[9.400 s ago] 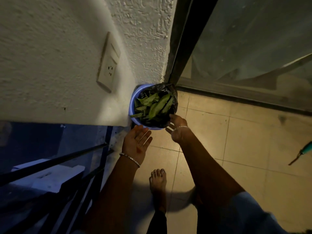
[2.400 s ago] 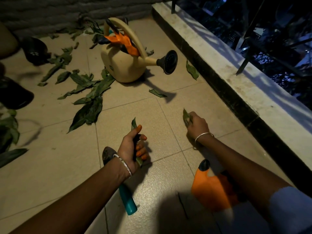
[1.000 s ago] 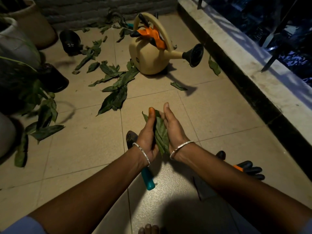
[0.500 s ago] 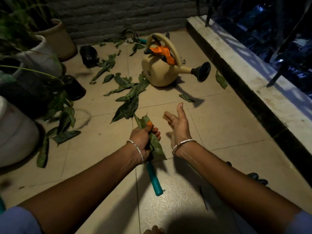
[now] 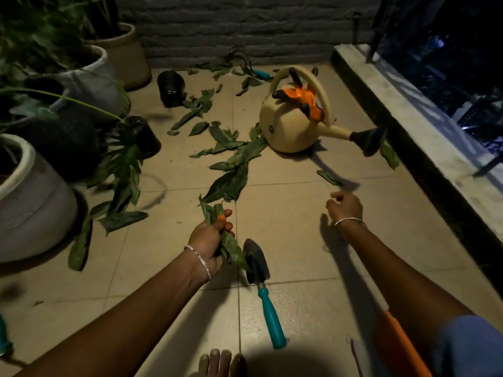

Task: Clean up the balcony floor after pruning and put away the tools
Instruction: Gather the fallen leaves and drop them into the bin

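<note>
Head view, looking down at a tiled balcony floor (image 5: 285, 227) at night. Nearest, at lower centre, a trowel (image 5: 258, 268) with a teal handle lay flat on the tiles. Just left of its blade, the left hand (image 5: 211, 238) had its grip clenched round a bunch of cut leaves (image 5: 232, 250), with ends poking out above and below the fist. At centre right, the right hand (image 5: 345, 206) hovered over bare tile, its grip loose and holding nothing. Beyond, loose leaves (image 5: 231, 180) trailed through mid-frame toward a cream watering can (image 5: 288, 134) with orange gloves (image 5: 302, 96) draped on it. Large pots (image 5: 32, 197) lined the left edge. The leaves looked light, soft and easily crushed, and were probably best gathered in handfuls across their middles. The trowel looked stiff and best lifted by its handle.
</note>
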The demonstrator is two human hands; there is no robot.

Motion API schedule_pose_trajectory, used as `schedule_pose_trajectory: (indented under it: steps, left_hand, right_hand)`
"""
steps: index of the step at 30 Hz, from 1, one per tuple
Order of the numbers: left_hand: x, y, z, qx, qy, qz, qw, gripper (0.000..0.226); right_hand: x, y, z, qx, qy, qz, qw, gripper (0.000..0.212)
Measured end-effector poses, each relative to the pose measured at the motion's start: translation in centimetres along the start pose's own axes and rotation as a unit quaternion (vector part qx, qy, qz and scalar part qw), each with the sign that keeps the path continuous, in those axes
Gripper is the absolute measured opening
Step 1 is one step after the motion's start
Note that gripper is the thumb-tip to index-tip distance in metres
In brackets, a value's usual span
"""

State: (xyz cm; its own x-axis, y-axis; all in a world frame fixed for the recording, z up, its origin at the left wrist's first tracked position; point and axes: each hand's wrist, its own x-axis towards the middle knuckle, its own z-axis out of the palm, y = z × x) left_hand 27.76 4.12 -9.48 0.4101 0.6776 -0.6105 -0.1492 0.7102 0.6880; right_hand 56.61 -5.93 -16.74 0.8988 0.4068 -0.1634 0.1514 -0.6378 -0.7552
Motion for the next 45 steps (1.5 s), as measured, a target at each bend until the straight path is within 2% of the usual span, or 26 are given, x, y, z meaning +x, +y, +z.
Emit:
schedule_pose_trajectory:
  steps: [6,10,13,16,21,24,27,29,32,34,37,39,41,43,45]
  left_hand:
    - [3.5,-0.1,0.4,0.051,0.023,0.012,0.998,0.023]
    - [5.4,0.5,-0.4,0.052,0.058,0.021,0.997,0.027]
    - [6.8,0.8,-1.0,0.046,0.067,0.016,0.997,0.029]
    - [7.7,1.1,-1.0,0.039,0.065,0.007,0.997,0.028]
    - [8.2,2.1,-2.1,0.014,0.074,0.013,0.997,0.030]
    - [8.2,2.5,-3.2,0.005,0.095,0.016,0.995,0.032]
    - [7.9,3.0,-4.3,-0.008,0.111,0.024,0.994,0.033]
    - [7.7,3.3,-5.0,-0.014,0.116,0.023,0.993,0.034]
    - [7.3,3.6,-6.2,-0.020,0.116,0.023,0.993,0.035]
    - [7.0,3.8,-6.8,-0.026,0.117,0.025,0.992,0.034]
    - [6.6,3.9,-7.5,-0.029,0.118,0.026,0.992,0.034]
    - [6.4,3.9,-8.1,-0.033,0.116,0.025,0.992,0.035]
    - [6.1,3.9,-8.6,-0.036,0.115,0.021,0.993,0.035]
    - [5.9,3.8,-9.0,-0.040,0.112,0.020,0.993,0.034]
    - [5.6,3.8,-9.3,-0.042,0.109,0.020,0.993,0.034]
  right_hand:
    - [5.8,-0.8,-0.3,-0.103,-0.039,-0.064,0.992,0.049]
    - [8.9,-1.1,2.0,-0.208,-0.088,-0.110,0.968,0.066]
    - [10.1,-1.0,3.8,-0.293,-0.110,-0.108,0.944,0.065]
    - [10.3,-0.1,5.0,-0.347,-0.062,-0.160,0.922,0.048]
    - [8.0,-0.3,6.4,-0.339,0.053,-0.193,0.919,0.027]
    - [6.4,-0.7,7.7,-0.329,0.071,-0.177,0.925,0.023]
    - [4.2,-2.7,9.7,-0.219,0.067,-0.172,0.958,0.026]
    - [2.8,-5.0,11.6,-0.186,0.029,-0.208,0.960,0.025]
    - [1.2,-9.2,14.4,-0.205,-0.052,-0.301,0.930,0.025]
    - [0.6,-11.9,16.1,-0.234,-0.100,-0.339,0.906,0.041]
    - [0.2,-13.7,18.5,-0.274,-0.199,-0.378,0.862,0.077]
    - [0.6,-13.5,19.8,-0.306,-0.249,-0.381,0.836,0.088]
    - [1.1,-12.7,20.5,-0.306,-0.286,-0.354,0.836,0.083]
    - [1.3,-11.9,20.7,-0.277,-0.314,-0.314,0.852,0.068]
    - [1.1,-11.1,20.7,-0.257,-0.309,-0.305,0.863,0.056]
